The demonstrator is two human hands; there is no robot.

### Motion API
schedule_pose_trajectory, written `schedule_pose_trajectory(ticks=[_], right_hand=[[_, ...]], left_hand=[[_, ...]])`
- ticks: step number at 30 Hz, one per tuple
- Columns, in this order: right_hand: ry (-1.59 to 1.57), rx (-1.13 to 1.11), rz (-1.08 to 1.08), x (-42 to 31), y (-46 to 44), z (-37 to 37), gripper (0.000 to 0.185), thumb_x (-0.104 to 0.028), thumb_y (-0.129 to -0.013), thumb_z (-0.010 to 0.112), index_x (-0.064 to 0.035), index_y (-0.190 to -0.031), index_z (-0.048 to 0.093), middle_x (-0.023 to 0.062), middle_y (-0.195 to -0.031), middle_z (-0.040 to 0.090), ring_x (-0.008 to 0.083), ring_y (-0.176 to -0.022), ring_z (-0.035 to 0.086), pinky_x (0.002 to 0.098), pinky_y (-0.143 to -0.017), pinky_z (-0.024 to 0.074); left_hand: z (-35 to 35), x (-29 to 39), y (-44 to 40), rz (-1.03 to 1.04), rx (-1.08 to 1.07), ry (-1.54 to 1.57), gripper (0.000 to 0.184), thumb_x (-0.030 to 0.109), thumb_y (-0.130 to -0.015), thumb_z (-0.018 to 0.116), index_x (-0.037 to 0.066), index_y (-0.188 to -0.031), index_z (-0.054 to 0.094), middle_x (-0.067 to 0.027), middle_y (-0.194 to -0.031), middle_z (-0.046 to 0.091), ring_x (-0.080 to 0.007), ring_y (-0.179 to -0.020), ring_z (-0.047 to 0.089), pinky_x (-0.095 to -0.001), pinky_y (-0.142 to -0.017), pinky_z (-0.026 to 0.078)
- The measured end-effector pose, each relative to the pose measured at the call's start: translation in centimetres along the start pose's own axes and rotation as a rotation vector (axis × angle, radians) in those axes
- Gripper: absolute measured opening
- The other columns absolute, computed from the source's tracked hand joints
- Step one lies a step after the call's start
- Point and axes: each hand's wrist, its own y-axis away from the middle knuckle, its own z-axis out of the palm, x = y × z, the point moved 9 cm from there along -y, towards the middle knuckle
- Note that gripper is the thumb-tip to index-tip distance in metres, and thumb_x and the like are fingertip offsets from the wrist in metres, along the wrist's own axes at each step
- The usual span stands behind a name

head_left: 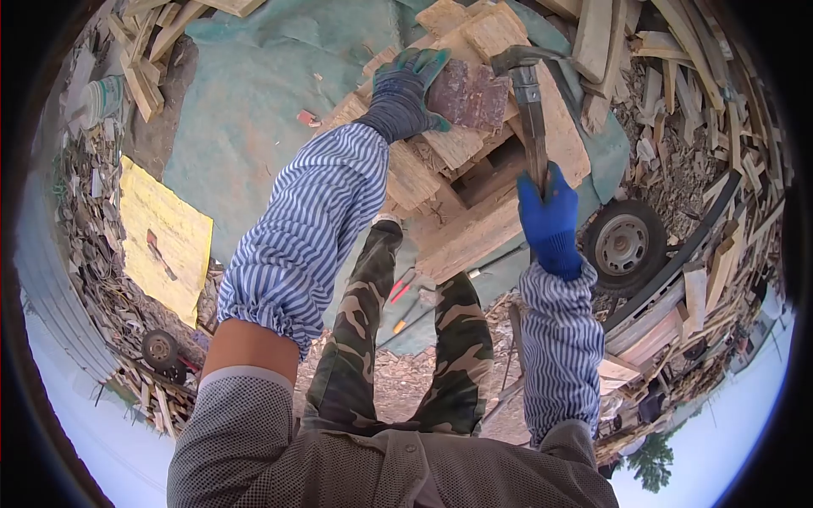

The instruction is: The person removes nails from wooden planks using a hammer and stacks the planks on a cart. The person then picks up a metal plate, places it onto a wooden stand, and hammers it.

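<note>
My left hand [401, 98], in a grey and green glove, lies on a wooden pallet-like structure [476, 222] with its fingers and thumb spread. Between that hand and the hammer head sits a reddish-brown wood block [468, 95], with the left fingertips and thumb at its left end. In a blue glove, my right hand [550, 216] is closed around the handle of a hammer [531, 114]. The hammer's metal head is above the block's right end; whether it touches the wood I cannot tell. Pale blocks and boards make up the structure, with dark gaps between them.
A green tarp [246, 110] is spread beneath the structure. Red-handled tools [400, 288] lie between my legs. A wheel [625, 247] stands close to my right forearm. Scrap timber [707, 59] is heaped around, and a yellow sheet [161, 237] lies at left.
</note>
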Motion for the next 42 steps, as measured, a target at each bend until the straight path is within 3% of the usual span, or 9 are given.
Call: schedule_pose_trajectory(ticks=[2, 9, 12, 13, 15, 17, 24, 33, 42], right_hand=[[0.154, 0.013, -0.101, 0.8, -0.9, 0.7, 0.013, -0.013, -0.094, 0.060, -0.0006, -0.098, 0.060, 0.0017, -0.069, 0.058, 0.0074, -0.056, 0.051, 0.0248, -0.050, 0.0413], [-0.418, 0.152, -0.008, -4.6, 1.4, -2.7, 0.028, -0.019, -0.094, 0.062, 0.0060, -0.104, 0.058, 0.0109, -0.062, 0.057, 0.0159, -0.053, 0.058, 0.0317, -0.051, 0.0450], [-0.067, 0.066, 0.097, -1.2, 0.8, 0.9, 0.028, -0.019, -0.093, 0.063, 0.0066, -0.104, 0.057, 0.0146, -0.063, 0.059, 0.0197, -0.054, 0.060, 0.0346, -0.051, 0.0453], [-0.062, -0.070, 0.108, 0.5, -0.1, 3.0, 0.019, -0.011, -0.094, 0.062, 0.0061, -0.102, 0.058, 0.0019, -0.070, 0.055, 0.0086, -0.057, 0.051, 0.0273, -0.048, 0.0418], [0.085, 0.059, -0.177, -2.5, 0.8, 0.4, 0.018, -0.011, -0.094, 0.062, 0.0047, -0.102, 0.058, 0.0014, -0.070, 0.054, 0.0081, -0.057, 0.051, 0.0268, -0.048, 0.0414], [-0.315, 0.050, 0.060, -4.4, 0.7, -0.4, 0.017, -0.009, -0.094, 0.061, 0.0031, -0.105, 0.057, 0.0019, -0.071, 0.054, 0.0074, -0.059, 0.051, 0.0249, -0.050, 0.0412], [-0.464, 0.130, 0.046, -5.3, 3.5, -0.7, 0.018, -0.013, -0.094, 0.063, 0.0031, -0.101, 0.060, 0.0028, -0.067, 0.061, 0.0073, -0.057, 0.056, 0.0247, -0.051, 0.0436], [-0.103, -0.134, 0.012, -1.9, -2.5, 5.4, 0.022, -0.015, -0.092, 0.066, 0.0033, -0.101, 0.059, 0.0104, -0.057, 0.056, 0.0146, -0.051, 0.057, 0.0309, -0.048, 0.0437], [0.012, 0.037, -0.096, -3.4, 0.1, 4.7, 0.024, -0.017, -0.094, 0.062, 0.0041, -0.103, 0.057, 0.0184, -0.068, 0.063, 0.0223, -0.060, 0.067, 0.0328, -0.053, 0.0473]], left_hand=[[0.1, 0.3, 0.2, -0.003, -0.010, 0.004, 0.122, 0.053, -0.054, 0.089, 0.022, -0.155, 0.029, -0.0072, -0.152, 0.039, -0.0324, -0.143, 0.030, -0.0534, -0.110, 0.031], [0.2, 0.0, 0.1, -0.008, 0.009, 0.049, 0.120, 0.052, -0.055, 0.089, 0.022, -0.154, 0.030, -0.0069, -0.153, 0.038, -0.0316, -0.143, 0.031, -0.0530, -0.111, 0.030], [-0.1, -0.3, 0.2, -0.012, 0.008, 0.039, 0.120, 0.052, -0.054, 0.089, 0.022, -0.154, 0.030, -0.0071, -0.153, 0.039, -0.0319, -0.143, 0.031, -0.0531, -0.111, 0.030], [-0.1, 0.0, 0.3, -0.016, 0.008, 0.040, 0.120, 0.052, -0.054, 0.089, 0.022, -0.154, 0.030, -0.0072, -0.152, 0.039, -0.0320, -0.143, 0.031, -0.0531, -0.111, 0.030], [0.1, 0.5, 0.1, -0.028, -0.017, 0.026, 0.120, 0.052, -0.054, 0.090, 0.022, -0.154, 0.029, -0.0075, -0.152, 0.039, -0.0324, -0.143, 0.031, -0.0532, -0.111, 0.029], [0.2, -0.3, 0.7, -0.049, -0.006, 0.036, 0.121, 0.052, -0.054, 0.090, 0.023, -0.155, 0.029, -0.0076, -0.152, 0.039, -0.0326, -0.142, 0.031, -0.0533, -0.111, 0.029], [-0.2, -0.6, 0.3, -0.055, 0.026, 0.124, 0.123, 0.048, -0.053, 0.092, 0.020, -0.154, 0.029, -0.0150, -0.151, 0.039, -0.0352, -0.142, 0.032, -0.0508, -0.115, 0.027], [-0.1, -0.4, 0.8, -0.114, -0.007, 0.133, 0.124, 0.050, -0.052, 0.092, 0.020, -0.154, 0.029, -0.0147, -0.152, 0.037, -0.0342, -0.143, 0.031, -0.0505, -0.115, 0.026], [0.2, -1.1, 0.6, -0.074, 0.033, 0.146, 0.125, 0.051, -0.053, 0.091, 0.023, -0.156, 0.027, -0.0083, -0.153, 0.038, -0.0321, -0.144, 0.029, -0.0506, -0.115, 0.026]])
